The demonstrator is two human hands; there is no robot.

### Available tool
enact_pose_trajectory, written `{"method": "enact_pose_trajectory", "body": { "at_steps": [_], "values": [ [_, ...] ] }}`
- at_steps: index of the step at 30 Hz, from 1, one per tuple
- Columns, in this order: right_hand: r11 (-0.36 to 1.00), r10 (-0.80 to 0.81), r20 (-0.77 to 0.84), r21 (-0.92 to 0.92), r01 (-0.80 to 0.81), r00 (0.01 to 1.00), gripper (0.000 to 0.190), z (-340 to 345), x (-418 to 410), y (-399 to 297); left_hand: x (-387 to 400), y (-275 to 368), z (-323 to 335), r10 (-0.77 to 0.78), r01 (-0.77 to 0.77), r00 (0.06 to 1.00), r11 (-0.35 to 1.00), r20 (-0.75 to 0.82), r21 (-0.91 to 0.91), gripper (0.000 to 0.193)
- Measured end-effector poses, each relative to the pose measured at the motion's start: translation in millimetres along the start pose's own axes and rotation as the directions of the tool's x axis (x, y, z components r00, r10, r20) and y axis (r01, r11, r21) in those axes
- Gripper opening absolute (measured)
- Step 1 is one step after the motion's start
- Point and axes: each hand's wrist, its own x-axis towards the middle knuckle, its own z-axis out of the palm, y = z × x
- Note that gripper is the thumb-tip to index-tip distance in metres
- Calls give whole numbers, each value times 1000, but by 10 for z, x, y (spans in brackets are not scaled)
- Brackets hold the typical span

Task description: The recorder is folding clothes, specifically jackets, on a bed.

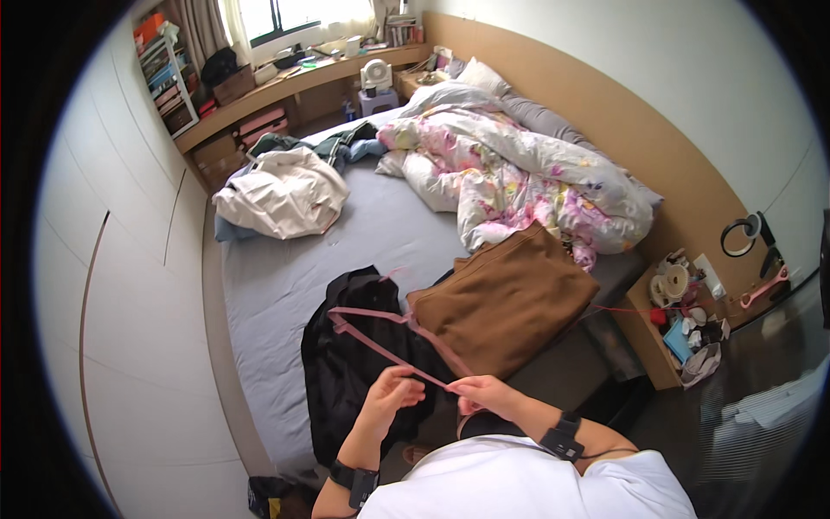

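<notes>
A pink clothes hanger [376, 314] is held out over the bed in front of me. My right hand [483, 391] pinches one end of it. My left hand [397, 391] is close beside its lower bar, fingers curled; whether they touch the bar is unclear. Beneath the hanger lies a black garment [343, 370], spread near the bed's edge. A brown folded garment [506, 298] lies to the right of it, partly behind the hanger.
The grey bed sheet [279, 285] carries a cream garment [285, 194] at the far left and a floral quilt [512, 181] at the far right. A cluttered nightstand [652, 350] stands right of the bed. White wardrobe doors [142, 324] line the left side.
</notes>
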Motion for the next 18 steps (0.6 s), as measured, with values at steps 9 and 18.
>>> {"method": "enact_pose_trajectory", "body": {
  "at_steps": [9, 18],
  "values": [
    [938, -171, -524, 172, 300, 835, 35, -1612, -528, -332, -149, -667, -104, -343, 359, 890, 933, -300, -1, 21],
    [727, -444, -652, 139, 673, 615, 34, -3485, 711, -1869, 163, -145, 583, -133, 160, 860, 987, -492, 13, 20]
  ]
}}
